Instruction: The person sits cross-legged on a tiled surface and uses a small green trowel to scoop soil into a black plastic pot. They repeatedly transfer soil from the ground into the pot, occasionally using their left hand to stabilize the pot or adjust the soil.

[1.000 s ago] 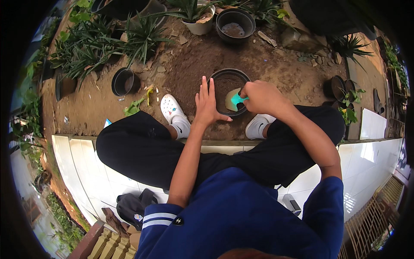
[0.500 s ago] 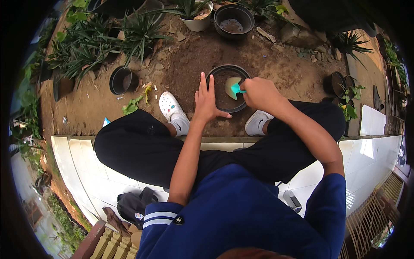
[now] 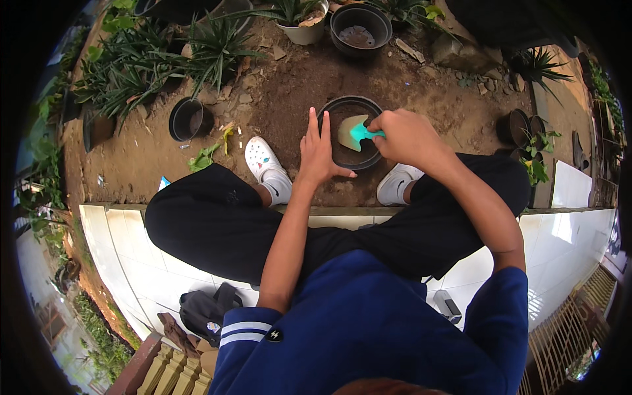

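two hands meet over one black plastic pot (image 3: 349,105) that sits on bare soil between the person's white shoes. the right hand (image 3: 408,135) is closed around the handle of a small teal trowel (image 3: 359,131), and the trowel's pale blade lies inside the pot, pointing toward 9 o'clock from the fist. the left hand (image 3: 319,151) is spread flat, fingers straight and together, resting at the pot's rim at about 8 o'clock; it holds nothing. the left shoe (image 3: 266,168) stands at 8 o'clock from the pot, the right shoe (image 3: 398,184) at 5 o'clock. a second, smaller black pot (image 3: 191,118) lies at 9 o'clock, well apart, with spiky green plants (image 3: 158,66) beyond it. a larger dark pot (image 3: 361,26) stands at 12 o'clock. the person sits on a white tiled ledge (image 3: 112,230), black trousers bent at the knees.
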Demonstrator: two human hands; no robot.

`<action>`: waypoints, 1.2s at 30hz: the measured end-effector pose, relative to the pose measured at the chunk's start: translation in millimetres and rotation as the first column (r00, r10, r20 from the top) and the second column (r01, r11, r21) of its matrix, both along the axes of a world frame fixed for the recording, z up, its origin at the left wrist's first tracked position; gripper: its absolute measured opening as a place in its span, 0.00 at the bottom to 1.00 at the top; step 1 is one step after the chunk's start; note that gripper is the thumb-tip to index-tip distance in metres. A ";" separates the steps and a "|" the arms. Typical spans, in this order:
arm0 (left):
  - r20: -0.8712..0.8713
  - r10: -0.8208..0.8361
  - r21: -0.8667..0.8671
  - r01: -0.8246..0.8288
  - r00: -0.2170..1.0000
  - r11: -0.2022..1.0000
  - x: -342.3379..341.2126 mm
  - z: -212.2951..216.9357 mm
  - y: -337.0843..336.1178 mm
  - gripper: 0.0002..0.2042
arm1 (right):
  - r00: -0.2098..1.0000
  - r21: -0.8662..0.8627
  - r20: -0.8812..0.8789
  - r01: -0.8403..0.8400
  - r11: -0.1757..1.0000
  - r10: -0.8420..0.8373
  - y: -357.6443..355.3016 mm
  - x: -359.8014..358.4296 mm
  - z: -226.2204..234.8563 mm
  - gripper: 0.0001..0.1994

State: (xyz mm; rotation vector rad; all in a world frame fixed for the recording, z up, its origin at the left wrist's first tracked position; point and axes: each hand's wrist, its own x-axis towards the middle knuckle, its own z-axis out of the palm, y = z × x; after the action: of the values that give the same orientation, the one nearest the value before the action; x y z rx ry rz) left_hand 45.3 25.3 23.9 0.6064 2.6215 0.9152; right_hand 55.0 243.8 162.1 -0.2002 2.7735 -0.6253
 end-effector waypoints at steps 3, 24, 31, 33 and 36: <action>-0.005 0.000 -0.011 0.000 1.000 1.000 0.3 2.3 0.6 0.81 | 0.997 0.028 0.064 0.033 0.999 -0.035 -1.4 2.4 -26.3 0.13; 0.020 -0.006 -0.028 0.006 1.000 1.000 -1.6 4.6 2.1 0.80 | 0.975 0.269 0.203 -0.145 0.952 0.091 -7.4 -7.4 12.8 0.11; -0.012 -0.006 -0.047 0.005 1.000 0.999 -0.1 7.1 1.5 0.80 | 0.996 0.022 0.085 0.036 0.999 -0.037 -4.0 -12.2 11.7 0.14; -0.001 -0.013 -0.032 0.013 1.000 0.999 -2.2 8.9 6.7 0.80 | 0.978 0.117 0.203 0.029 0.993 -0.053 -10.7 -7.3 -2.7 0.15; 0.036 -0.004 -0.016 0.004 0.999 1.000 0.4 11.7 6.4 0.80 | 0.962 0.064 0.273 -0.008 0.998 -0.010 -10.2 -10.9 1.1 0.16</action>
State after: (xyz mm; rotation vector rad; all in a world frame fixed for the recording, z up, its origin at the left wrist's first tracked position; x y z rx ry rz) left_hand 45.6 31.6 35.7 0.5857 2.5925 0.8942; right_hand 44.1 233.6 163.2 -0.0908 2.5223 -0.5184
